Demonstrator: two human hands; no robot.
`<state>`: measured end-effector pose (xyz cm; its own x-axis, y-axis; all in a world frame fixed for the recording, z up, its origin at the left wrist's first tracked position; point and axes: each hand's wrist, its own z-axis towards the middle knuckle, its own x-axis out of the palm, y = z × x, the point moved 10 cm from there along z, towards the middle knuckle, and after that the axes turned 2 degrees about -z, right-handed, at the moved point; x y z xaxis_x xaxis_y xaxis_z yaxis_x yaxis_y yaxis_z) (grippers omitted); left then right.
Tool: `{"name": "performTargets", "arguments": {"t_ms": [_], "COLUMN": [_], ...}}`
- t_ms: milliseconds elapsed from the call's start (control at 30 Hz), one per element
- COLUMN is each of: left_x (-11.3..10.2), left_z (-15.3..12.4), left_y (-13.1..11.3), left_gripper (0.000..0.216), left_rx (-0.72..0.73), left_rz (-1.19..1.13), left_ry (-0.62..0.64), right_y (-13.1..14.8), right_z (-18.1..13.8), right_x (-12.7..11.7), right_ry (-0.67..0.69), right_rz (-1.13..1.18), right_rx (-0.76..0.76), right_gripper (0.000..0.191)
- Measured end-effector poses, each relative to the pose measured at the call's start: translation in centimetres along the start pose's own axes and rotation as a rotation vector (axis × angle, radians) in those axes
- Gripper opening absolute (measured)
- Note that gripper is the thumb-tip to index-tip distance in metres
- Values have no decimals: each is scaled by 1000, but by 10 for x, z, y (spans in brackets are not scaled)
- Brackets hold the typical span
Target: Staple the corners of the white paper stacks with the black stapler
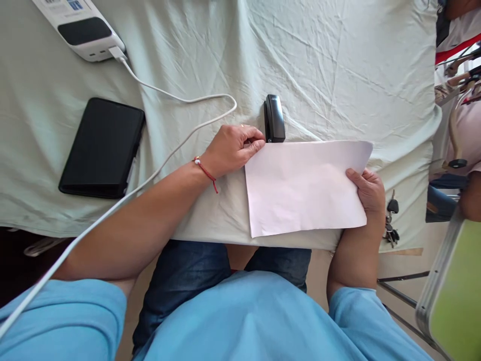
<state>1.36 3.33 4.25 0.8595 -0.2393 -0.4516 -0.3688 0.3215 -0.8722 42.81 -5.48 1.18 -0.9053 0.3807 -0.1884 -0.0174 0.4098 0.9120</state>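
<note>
A white sheet of paper (304, 188) lies on the pale green cloth (338, 65) at the table's near edge. My left hand (233, 149), a red string bracelet on its wrist, pinches the sheet's top left corner with closed fingers. Right beside those fingertips stands a black stapler (274, 118), touching the paper's upper edge. My right hand (368, 193) grips the sheet's right edge, thumb on top and fingers hidden under the paper.
A black tablet (102, 148) lies at the left. A white power strip (80, 27) sits at the far left corner, its white cable (169, 145) running across the cloth towards me. Keys (391, 220) hang off the right edge. Another person's belongings and a chair stand at right.
</note>
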Motion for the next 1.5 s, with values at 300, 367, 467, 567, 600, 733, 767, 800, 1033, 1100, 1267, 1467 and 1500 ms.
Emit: {"name": "performTargets", "arguments": {"t_ms": [300,367,467,567,600,733,767,800,1033,1100,1267,1467,1500], "left_x": [4,4,-1,-6,-6,-4,-3,-3,-6,-12,-15,10,11], "left_z": [-2,-1,1,4,5,13,16,19,36,32,13,7,7], "left_y": [6,8,15,22,25,30,30,31,41,37,-13,-17,-13], "left_gripper": [24,24,20,14,13,11,11,10,10,14,31,41,43], "left_rx": [-81,-91,-106,-114,-123,-130,-122,-111,-78,-78,219,472,475], "left_rz": [41,45,29,33,39,88,99,106,70,57,164,123,135], "left_ry": [95,79,-7,-114,-134,-115,-96,-73,-4,-99,-268,-93,-100], "right_y": [-10,-6,-1,-1,-1,-3,-4,-4,4,6,2,-4,-3], "right_z": [1,2,3,5,5,5,5,4,0,-1,-1,3,3], "right_x": [-17,-16,-11,-8,-9,-14,-14,-14,-14,-18,-21,-25,-25], "right_ry": [-47,-43,-16,7,3,-38,-40,-40,-62,-92,-111,-84,-74], "right_rz": [16,-17,-52,-46,-37,-14,-20,-29,-91,-87,-79,-100,-121], "right_rx": [86,67,24,27,36,64,71,76,57,57,75,83,80], "right_gripper": [51,50,51,53,54,56,54,51,41,40,35,44,46]}}
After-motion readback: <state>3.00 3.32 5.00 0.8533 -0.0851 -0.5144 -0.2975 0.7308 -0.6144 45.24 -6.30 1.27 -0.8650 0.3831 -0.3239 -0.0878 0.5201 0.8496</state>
